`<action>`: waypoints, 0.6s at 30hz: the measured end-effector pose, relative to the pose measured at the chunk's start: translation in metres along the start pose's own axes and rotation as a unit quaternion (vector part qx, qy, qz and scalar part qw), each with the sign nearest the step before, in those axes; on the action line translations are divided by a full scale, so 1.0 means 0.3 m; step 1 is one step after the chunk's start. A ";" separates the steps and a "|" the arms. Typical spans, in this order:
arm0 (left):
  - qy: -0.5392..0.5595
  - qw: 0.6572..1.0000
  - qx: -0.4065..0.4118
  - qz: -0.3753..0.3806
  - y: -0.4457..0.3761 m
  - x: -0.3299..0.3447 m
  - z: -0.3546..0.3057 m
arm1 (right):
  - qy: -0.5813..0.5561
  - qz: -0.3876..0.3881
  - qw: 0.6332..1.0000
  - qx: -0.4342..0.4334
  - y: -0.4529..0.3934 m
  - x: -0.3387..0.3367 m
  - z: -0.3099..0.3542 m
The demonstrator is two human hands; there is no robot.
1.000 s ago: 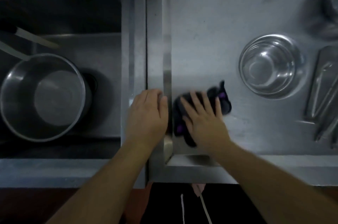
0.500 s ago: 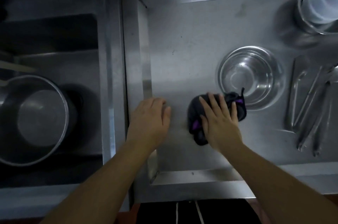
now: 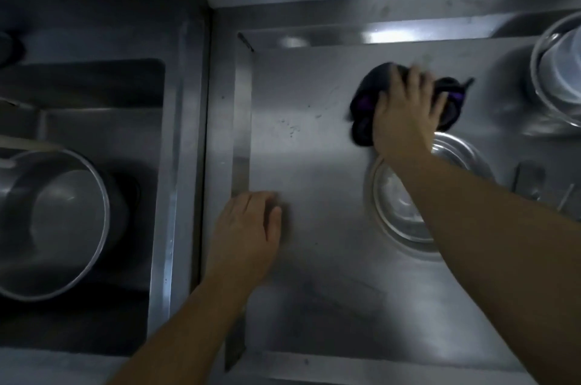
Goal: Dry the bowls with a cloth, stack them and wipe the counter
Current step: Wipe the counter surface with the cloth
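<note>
My right hand (image 3: pixel 405 111) presses a dark cloth with purple patches (image 3: pixel 364 101) onto the far part of the steel counter (image 3: pixel 314 149), just beyond the steel bowls (image 3: pixel 390 196). The bowls sit nested and upright on the counter's right half, and my right forearm crosses over them. Near the counter's raised left rim, my left hand (image 3: pixel 248 230) rests flat on the surface, holding nothing. A few small droplets or specks show on the counter left of the cloth.
A large steel pot (image 3: pixel 53 221) stands in the sink on the left. At the far right a steel bowl holding a plastic container (image 3: pixel 559 76) sits on the counter. Metal utensils (image 3: pixel 528 177) lie at the right edge. A wall rises behind the counter.
My right hand has slid the cloth from the near left of the counter, past the bowls, to the far side. My left hand has stayed by the left rim. The view shifted right.
</note>
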State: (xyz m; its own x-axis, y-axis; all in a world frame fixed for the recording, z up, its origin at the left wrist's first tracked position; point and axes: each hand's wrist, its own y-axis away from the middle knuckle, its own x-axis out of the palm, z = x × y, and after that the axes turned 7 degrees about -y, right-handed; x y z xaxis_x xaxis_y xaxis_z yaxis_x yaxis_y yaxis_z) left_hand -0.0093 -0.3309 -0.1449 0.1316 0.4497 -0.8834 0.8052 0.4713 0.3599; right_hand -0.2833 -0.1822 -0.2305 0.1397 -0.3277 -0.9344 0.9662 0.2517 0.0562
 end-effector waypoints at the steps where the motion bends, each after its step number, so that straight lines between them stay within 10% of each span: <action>1: -0.004 1.000 -0.006 -0.004 -0.009 0.000 -0.005 | -0.022 -0.007 0.998 0.063 -0.036 -0.001 0.013; 4: -0.028 0.999 -0.019 -0.031 -0.054 -0.014 -0.016 | -0.030 -0.002 0.994 0.101 -0.061 0.015 0.120; 9: -0.048 0.994 -0.021 -0.098 -0.167 -0.060 -0.034 | 0.017 0.120 0.935 -0.334 0.207 0.109 0.299; 12: -0.030 0.993 -0.024 -0.115 -0.218 -0.069 -0.060 | 0.009 0.208 0.873 -0.440 0.341 0.134 0.274; 18: -0.034 0.996 -0.006 -0.084 -0.256 -0.051 -0.097 | 0.015 0.040 0.983 -0.176 0.066 0.034 0.021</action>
State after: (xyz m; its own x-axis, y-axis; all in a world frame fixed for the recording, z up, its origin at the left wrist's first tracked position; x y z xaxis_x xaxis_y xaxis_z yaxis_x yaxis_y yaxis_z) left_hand -0.0899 -0.3521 -0.1504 0.0352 0.3119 -0.9495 0.8120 0.5449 0.2091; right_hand -0.2615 -0.1863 -0.2365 0.2001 -0.2689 -0.9421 0.8164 0.5774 0.0086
